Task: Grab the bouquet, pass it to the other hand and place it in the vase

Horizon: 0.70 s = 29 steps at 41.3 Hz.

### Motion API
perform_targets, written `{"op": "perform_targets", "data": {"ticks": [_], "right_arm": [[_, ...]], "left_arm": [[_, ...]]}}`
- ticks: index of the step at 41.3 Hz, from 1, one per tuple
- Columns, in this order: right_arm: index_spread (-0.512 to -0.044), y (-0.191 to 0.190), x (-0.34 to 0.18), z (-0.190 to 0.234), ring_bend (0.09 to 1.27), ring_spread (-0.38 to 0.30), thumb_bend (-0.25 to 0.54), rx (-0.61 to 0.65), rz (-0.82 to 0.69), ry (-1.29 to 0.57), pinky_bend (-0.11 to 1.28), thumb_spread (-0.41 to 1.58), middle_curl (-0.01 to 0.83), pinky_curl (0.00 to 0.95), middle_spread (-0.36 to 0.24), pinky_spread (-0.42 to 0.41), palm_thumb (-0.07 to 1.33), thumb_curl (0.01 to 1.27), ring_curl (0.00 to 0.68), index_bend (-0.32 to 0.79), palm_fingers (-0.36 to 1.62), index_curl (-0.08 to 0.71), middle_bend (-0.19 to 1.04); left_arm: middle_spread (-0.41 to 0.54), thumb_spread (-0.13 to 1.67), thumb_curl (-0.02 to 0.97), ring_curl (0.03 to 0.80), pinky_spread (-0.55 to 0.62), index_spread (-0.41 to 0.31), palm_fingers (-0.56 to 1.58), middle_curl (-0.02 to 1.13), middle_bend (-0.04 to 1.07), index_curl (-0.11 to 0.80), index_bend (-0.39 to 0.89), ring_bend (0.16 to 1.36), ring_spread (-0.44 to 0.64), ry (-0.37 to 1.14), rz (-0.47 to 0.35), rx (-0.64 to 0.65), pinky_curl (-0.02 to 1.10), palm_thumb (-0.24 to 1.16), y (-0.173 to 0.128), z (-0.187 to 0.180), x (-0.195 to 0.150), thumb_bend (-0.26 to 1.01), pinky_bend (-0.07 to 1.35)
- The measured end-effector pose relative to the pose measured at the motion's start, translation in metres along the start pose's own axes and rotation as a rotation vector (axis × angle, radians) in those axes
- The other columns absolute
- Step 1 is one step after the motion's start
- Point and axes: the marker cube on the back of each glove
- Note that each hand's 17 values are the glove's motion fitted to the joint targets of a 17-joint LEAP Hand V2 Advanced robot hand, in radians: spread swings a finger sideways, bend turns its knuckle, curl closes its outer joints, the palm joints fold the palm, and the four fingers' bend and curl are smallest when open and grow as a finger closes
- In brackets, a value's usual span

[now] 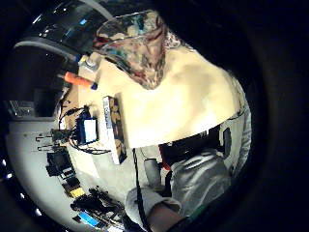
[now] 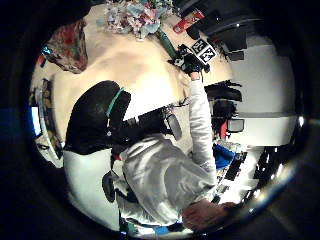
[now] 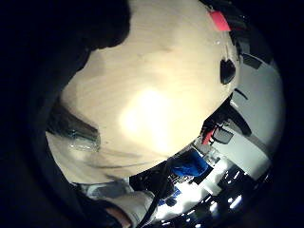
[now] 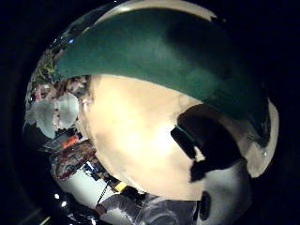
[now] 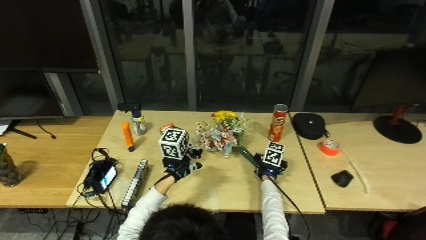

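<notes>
Nearest the person, a broad stretch of bare table (image 5: 219, 187) runs from its near edge up to both gloved hands: the left hand (image 5: 178, 167) is over the wood, its fingers impossible to make out, and the right hand (image 5: 269, 170) grips the green stem end of the bouquet (image 5: 223, 132). The bouquet lies slanted on the table, its long axis running from that hand away and leftward, blooms pointing toward the far edge. Beyond, a red can (image 5: 277, 122) stands beside the blooms.

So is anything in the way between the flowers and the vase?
Nothing I can see. Only bare table lies between the bouquet and the vase.
</notes>
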Motion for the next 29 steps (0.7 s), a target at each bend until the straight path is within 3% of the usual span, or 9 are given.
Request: {"op": "perform_targets", "data": {"ticks": [1, 2, 4, 9, 12, 13, 17, 22, 29], "right_arm": [[-0.245, 0.001, 0.001, 0.001, 0.65, -0.141, -0.009, -0.014, 0.022, 0.009, 0.61, 1.0, 0.419, 0.345, -0.072, 0.032, 0.66, 0.33, 0.382, 0.25, 0.68, 0.132, 0.37], [-0.24, 0.001, 0.001, 0.001, 0.66, -0.131, -0.01, -0.033, 0.047, 0.021, 0.64, 1.0, 0.408, 0.354, -0.068, 0.038, 0.67, 0.34, 0.385, 0.17, 0.63, 0.116, 0.34], [-0.249, 0.0, 0.001, -0.002, 0.64, -0.165, 0.026, -0.037, 0.067, 0.03, 0.52, 1.01, 0.441, 0.32, -0.103, -0.014, 0.74, 0.35, 0.381, 0.32, 0.88, 0.183, 0.42], [-0.25, -0.005, -0.007, -0.019, 0.57, -0.197, 0.062, 0.039, 0.042, 0.013, 0.43, 1.06, 0.457, 0.304, -0.135, -0.062, 0.84, 0.36, 0.375, 0.35, 0.95, 0.245, 0.42], [-0.247, -0.003, -0.01, -0.026, 0.54, -0.211, 0.107, 0.043, 0.049, 0.018, 0.54, 1.13, 0.447, 0.33, -0.151, -0.157, 0.92, 0.37, 0.375, 0.28, 1.1, 0.257, 0.36], [-0.247, -0.003, -0.012, -0.027, 0.66, -0.219, 0.112, 0.059, 0.04, 0.017, 0.58, 1.13, 0.47, 0.352, -0.169, -0.192, 0.93, 0.38, 0.417, 0.16, 1.28, 0.233, 0.42], [-0.248, -0.003, -0.015, -0.038, 0.78, -0.22, 0.108, 0.262, 0.05, 0.032, 0.66, 1.15, 0.503, 0.402, -0.18, -0.212, 0.95, 0.39, 0.459, 0.12, 1.38, 0.241, 0.48], [-0.24, 0.001, -0.015, -0.053, 0.86, -0.212, 0.02, 0.454, 0.074, -0.081, 0.66, 1.07, 0.562, 0.434, -0.185, -0.212, 0.88, 0.37, 0.507, 0.35, 1.55, 0.325, 0.64], [-0.229, 0.021, -0.035, -0.081, 0.94, -0.206, -0.01, 0.317, -0.017, -0.486, 0.72, 1.05, 0.598, 0.478, -0.177, -0.208, 0.91, 0.37, 0.547, 0.46, 1.48, 0.409, 0.73]], "left_arm": [[0.101, 1.13, 0.29, 0.287, 0.31, -0.055, 0.48, 0.33, 0.18, 0.382, 0.18, 0.41, 0.22, 0.002, 0.001, -0.001, 0.32, 0.5, 0.001, 0.002, 0.0, -0.02, 0.18], [0.101, 1.13, 0.291, 0.288, 0.31, -0.055, 0.48, 0.33, 0.18, 0.383, 0.18, 0.41, 0.22, 0.004, 0.001, -0.002, 0.32, 0.5, 0.002, 0.004, 0.0, -0.02, 0.18], [0.103, 1.13, 0.292, 0.291, 0.32, -0.055, 0.47, 0.33, 0.17, 0.384, 0.18, 0.41, 0.22, 0.005, 0.0, -0.006, 0.32, 0.5, 0.004, 0.009, -0.002, -0.02, 0.18], [0.104, 1.13, 0.295, 0.295, 0.33, -0.056, 0.47, 0.33, 0.17, 0.389, 0.18, 0.42, 0.23, -0.002, -0.001, -0.031, 0.32, 0.5, 0.01, 0.017, -0.005, -0.02, 0.18], [0.109, 1.14, 0.296, 0.295, 0.33, -0.056, 0.46, 0.33, 0.17, 0.391, 0.18, 0.42, 0.23, -0.003, -0.025, -0.057, 0.32, 0.5, 0.01, 0.02, -0.008, -0.02, 0.18], [0.109, 1.14, 0.297, 0.295, 0.33, -0.056, 0.46, 0.33, 0.17, 0.392, 0.18, 0.42, 0.23, -0.001, -0.033, -0.065, 0.32, 0.5, 0.009, 0.021, -0.009, -0.02, 0.18], [0.105, 1.13, 0.296, 0.297, 0.34, -0.06, 0.47, 0.34, 0.17, 0.394, 0.18, 0.42, 0.23, 0.011, -0.05, -0.074, 0.32, 0.49, 0.005, 0.019, -0.012, -0.03, 0.18], [0.102, 1.14, 0.297, 0.296, 0.33, -0.062, 0.48, 0.34, 0.18, 0.398, 0.18, 0.41, 0.23, 0.041, -0.047, -0.092, 0.33, 0.49, -0.001, 0.006, -0.014, -0.02, 0.18], [0.1, 1.14, 0.299, 0.298, 0.32, -0.066, 0.48, 0.34, 0.17, 0.406, 0.19, 0.4, 0.23, 0.079, -0.04, -0.157, 0.32, 0.48, -0.001, -0.021, -0.021, -0.02, 0.18]]}}
